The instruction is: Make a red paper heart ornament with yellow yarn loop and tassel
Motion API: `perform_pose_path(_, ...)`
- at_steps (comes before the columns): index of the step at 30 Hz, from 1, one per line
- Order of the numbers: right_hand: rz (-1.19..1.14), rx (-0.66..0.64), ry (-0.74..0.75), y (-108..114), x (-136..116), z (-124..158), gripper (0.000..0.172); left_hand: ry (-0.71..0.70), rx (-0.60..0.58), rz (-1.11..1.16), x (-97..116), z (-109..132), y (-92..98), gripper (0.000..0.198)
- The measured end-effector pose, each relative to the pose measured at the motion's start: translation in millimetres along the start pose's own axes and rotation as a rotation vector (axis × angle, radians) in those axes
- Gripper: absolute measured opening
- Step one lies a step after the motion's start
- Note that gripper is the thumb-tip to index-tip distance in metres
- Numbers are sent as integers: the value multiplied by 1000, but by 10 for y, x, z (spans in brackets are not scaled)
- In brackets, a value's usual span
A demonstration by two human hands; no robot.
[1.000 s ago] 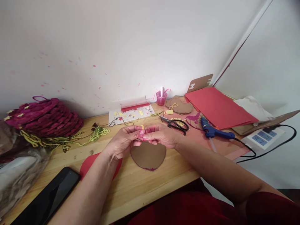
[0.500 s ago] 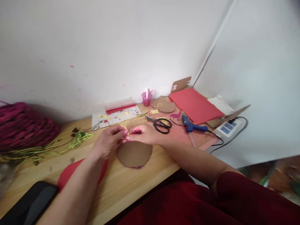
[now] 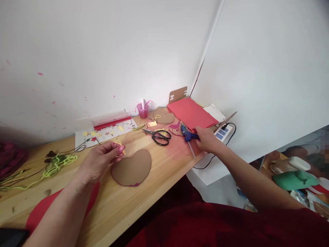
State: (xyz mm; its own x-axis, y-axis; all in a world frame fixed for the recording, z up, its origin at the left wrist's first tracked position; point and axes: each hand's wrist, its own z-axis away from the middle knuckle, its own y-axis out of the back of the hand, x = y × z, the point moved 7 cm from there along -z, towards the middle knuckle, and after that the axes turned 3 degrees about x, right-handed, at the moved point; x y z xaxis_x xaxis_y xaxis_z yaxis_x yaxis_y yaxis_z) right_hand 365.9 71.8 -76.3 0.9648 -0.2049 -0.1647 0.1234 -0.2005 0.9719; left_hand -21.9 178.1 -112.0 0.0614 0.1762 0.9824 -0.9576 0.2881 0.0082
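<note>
My left hand (image 3: 104,157) pinches a short piece of yellow yarn (image 3: 123,151) between thumb and fingertips, just above the heart-shaped cardboard piece (image 3: 132,168) with a purple-stained edge. Off to the right, my right hand (image 3: 207,139) closes around the handle end of a blue glue gun (image 3: 189,134), its fingers partly hidden behind the hand. A clear glue stick (image 3: 191,150) lies beneath the gun. Left of it are black-handled scissors (image 3: 160,137) and a purple cut-out (image 3: 175,127). A red paper shape (image 3: 42,207) lies partly under my left forearm.
Red sheets (image 3: 192,113) are stacked near the wall, beside a power strip (image 3: 222,132) with a black cable. A pink cup (image 3: 143,110), paper stars on a white sheet (image 3: 108,133) and tangled green yarn (image 3: 60,164) line the back. A phone (image 3: 12,236) lies front left.
My right hand has left the yarn and moved right onto the glue gun. The left hand still holds the yarn. The view has turned right.
</note>
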Motion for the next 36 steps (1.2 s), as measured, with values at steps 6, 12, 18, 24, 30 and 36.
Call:
perform_pose_path(6, -205, 93, 50, -107, 122, 27, 59, 26, -15, -40, 18, 31, -59, 50)
perform_pose_path(12, -657, 64, -86, 154, 232, 101, 25, 40, -39, -58, -38, 6, -58, 51)
perform_pose_path(18, -1469, -257, -406, 94, -213, 367, 37, 4, -47, -65, 0, 25, -77, 49)
perform_pose_path(24, -1284, -402, -184, -38, -768, 563, 40, -89, -56, -107, 54, 45, -75, 39)
perform_pose_path(30, -1178, -582, -117, -285, -1145, 637, 46, -77, -3, -142, 17, 35, -81, 31)
perform_pose_path(36, -981, -618, 24, -395, -1406, 543, 45, -61, -13, -232, -79, -8, -108, 28)
